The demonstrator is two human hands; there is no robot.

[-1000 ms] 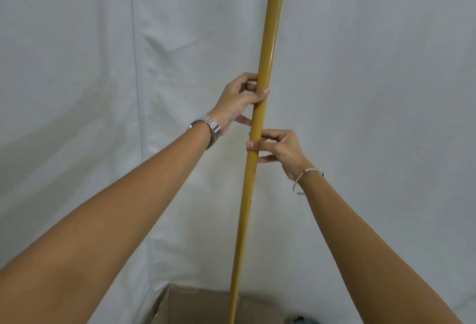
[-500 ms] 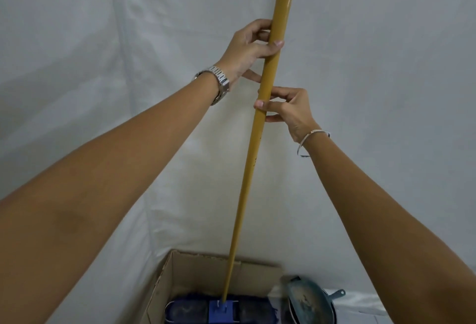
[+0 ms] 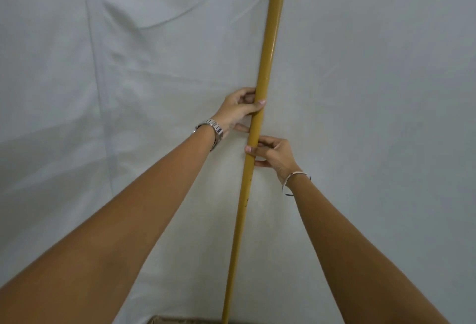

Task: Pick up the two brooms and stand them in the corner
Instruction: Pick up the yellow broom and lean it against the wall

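A long yellow broom handle (image 3: 270, 47) stands nearly upright against the white cloth wall, leaning slightly to the right at the top. My left hand (image 3: 238, 109) wraps the handle from the left, thumb across its front. Just below, my right hand (image 3: 273, 154) grips it from the right with fingers curled around. The broom's head is below the frame edge and hidden. Only one broom is in view.
White wrinkled cloth (image 3: 128, 91) covers the wall, with a vertical fold (image 3: 95, 66) on the left like a corner seam. The rim of a cardboard box (image 3: 180, 320) shows at the bottom edge under the handle.
The view has tilted back up, so the box, the blue broom head and the pan beside it have dropped out of sight. Both hands keep their grip on the handle.
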